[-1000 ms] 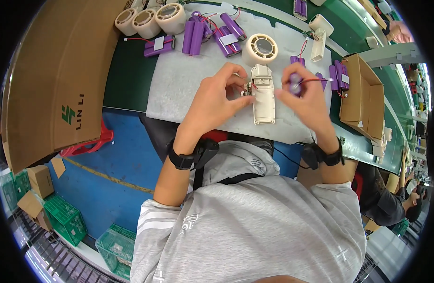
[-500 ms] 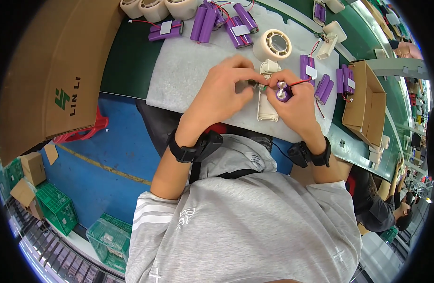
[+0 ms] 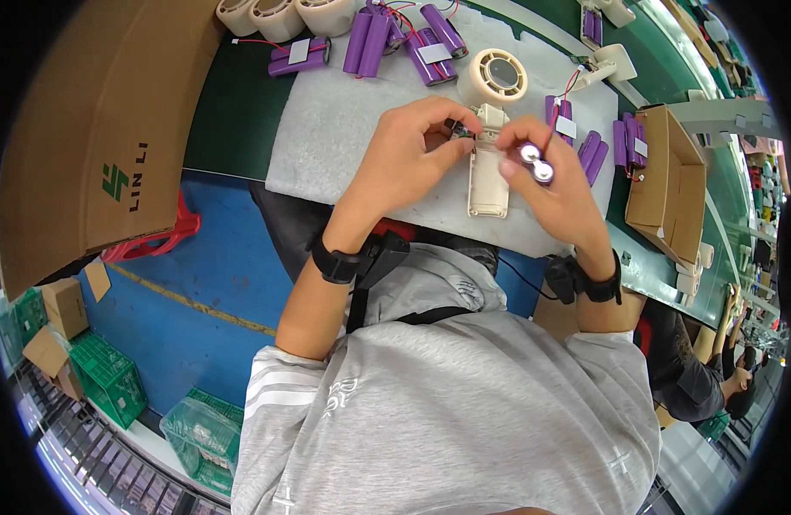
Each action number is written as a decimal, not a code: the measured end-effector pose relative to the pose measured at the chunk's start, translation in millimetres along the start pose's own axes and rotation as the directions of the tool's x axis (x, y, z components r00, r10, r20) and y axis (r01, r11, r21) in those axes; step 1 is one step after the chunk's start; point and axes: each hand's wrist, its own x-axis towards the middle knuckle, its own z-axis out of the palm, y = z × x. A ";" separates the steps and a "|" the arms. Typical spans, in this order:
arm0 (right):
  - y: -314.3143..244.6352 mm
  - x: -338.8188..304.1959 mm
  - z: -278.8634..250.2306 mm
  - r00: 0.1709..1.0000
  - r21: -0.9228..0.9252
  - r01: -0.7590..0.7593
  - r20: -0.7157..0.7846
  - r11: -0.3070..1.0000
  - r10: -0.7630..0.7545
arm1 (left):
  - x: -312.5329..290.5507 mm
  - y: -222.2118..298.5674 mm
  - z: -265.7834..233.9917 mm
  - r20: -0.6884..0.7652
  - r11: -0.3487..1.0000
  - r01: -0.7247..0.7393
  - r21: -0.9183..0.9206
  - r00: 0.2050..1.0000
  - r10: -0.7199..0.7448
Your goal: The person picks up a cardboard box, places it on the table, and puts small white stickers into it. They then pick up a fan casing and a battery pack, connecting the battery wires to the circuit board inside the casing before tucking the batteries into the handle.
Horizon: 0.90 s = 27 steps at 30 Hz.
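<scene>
Gripping purple, silver-ended two-cell battery pack [image 3: 539, 166] with red wire [image 3: 551, 129] in right hand [image 3: 560, 187]. Holding small dark circuit board [image 3: 458, 129] in curled fingers of left hand [image 3: 409, 153], beside long cream plastic housing [image 3: 488, 187]. Got housing lying flat on white foam sheet [image 3: 322, 142] between both hands, just below round cream fan-like plastic part [image 3: 496, 77].

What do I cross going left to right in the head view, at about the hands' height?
Large cardboard box → left hand → cream housing → right hand → purple battery pack beside the smaller box → smaller open cardboard box.
</scene>
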 end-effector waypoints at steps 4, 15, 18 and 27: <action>-14.6 3.9 -27.9 0.969 -0.174 0.056 0.246 0.983 -0.011 | -2.6 3.2 -11.1 0.108 0.992 0.129 -0.011 0.986 -0.127; -28.7 7.3 -7.2 0.896 -0.598 0.284 0.444 0.749 0.015 | -4.0 13.2 -10.5 0.125 0.978 0.175 -0.110 0.979 -0.161; -25.7 6.8 -6.4 0.903 -0.614 0.294 0.430 0.733 -0.001 | -3.9 13.2 -10.8 0.101 0.978 0.184 -0.100 0.980 -0.174; -15.8 8.9 0.7 0.997 -0.442 0.068 0.053 0.894 -0.050 | -1.7 11.6 -13.4 0.112 0.960 0.224 -0.166 0.972 -0.207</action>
